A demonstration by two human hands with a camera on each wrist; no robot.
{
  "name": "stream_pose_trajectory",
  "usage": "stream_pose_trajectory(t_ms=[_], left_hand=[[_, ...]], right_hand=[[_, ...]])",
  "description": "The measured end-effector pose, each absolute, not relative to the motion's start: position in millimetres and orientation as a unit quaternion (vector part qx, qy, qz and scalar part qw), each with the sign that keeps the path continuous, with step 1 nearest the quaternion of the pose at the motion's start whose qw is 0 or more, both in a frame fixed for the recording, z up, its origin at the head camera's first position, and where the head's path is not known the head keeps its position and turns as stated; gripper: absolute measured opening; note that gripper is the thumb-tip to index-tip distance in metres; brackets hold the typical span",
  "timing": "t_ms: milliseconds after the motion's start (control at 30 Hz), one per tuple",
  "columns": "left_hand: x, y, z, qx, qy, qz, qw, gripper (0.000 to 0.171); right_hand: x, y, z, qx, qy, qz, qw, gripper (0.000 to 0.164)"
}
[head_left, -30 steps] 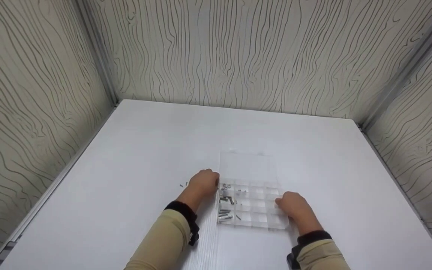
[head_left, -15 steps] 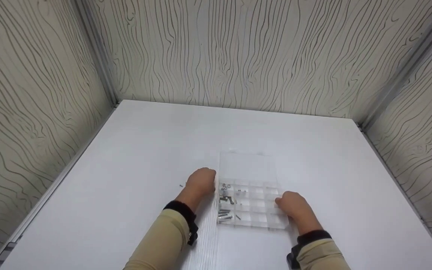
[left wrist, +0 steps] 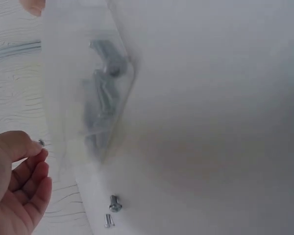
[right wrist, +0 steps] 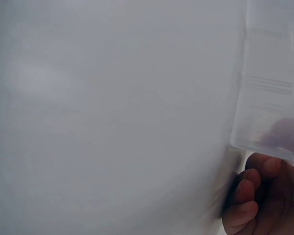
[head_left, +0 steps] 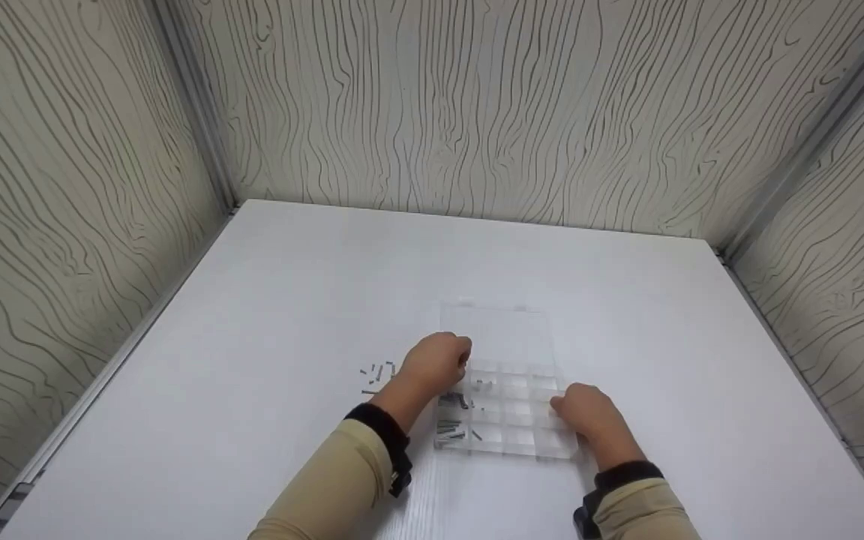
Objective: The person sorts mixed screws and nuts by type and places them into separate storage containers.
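Observation:
A clear plastic compartment box [head_left: 516, 435] lies on the table with its lid [head_left: 503, 334] laid back. My left hand [head_left: 436, 364] is over its far left corner. Between thumb and forefinger, that hand [left wrist: 19, 181] pinches a small metal fastener [left wrist: 41, 142], too small to tell whether screw or nut. My right hand [head_left: 593, 416] holds the box by its right edge, fingers curled below and thumb seen through the wall in the right wrist view. Metal pins or screws [head_left: 449, 429] fill the near left compartment; darker fasteners [head_left: 453, 400] lie behind them, partly hidden by the left hand.
Several loose screws [head_left: 379, 371] lie on the white table [head_left: 312, 300] left of the box. A few compartments hold small single pieces [head_left: 477, 434]. Wood-patterned panels [head_left: 439, 112] enclose the table at the back and both sides.
My left hand first shifted slightly left, off the box edge, then moved right over the far left compartments, uncovering loose screws on the table. My right hand stays on the box edge.

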State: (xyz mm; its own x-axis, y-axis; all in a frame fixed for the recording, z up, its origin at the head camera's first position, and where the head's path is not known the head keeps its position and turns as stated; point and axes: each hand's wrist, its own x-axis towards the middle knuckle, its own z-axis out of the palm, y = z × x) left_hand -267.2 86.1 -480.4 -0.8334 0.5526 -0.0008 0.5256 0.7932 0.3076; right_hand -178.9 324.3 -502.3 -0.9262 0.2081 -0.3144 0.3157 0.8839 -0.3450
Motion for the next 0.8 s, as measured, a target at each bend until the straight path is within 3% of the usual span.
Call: stream_pose_trajectory(t_ms=[200, 567, 800], left_hand=[[-259.8, 98.3, -484.3, 0.323, 0.939, 0.111, 0.044, 0.004], [-264.1, 88.7, -480.9, 0.314, 0.941, 0.116, 0.051, 0.017], [-273.3, 69.4, -476.1, 0.257, 0.948, 0.145, 0.121, 0.018]], right_hand=[[-178.2, 322.9, -501.0, 0.137, 0.959, -0.208, 0.133, 0.032], [-177.8, 322.6, -500.0, 0.143, 0.956, -0.217, 0.136, 0.031], [-178.7, 324.9, -501.9, 0.133, 0.958, -0.211, 0.14, 0.03]])
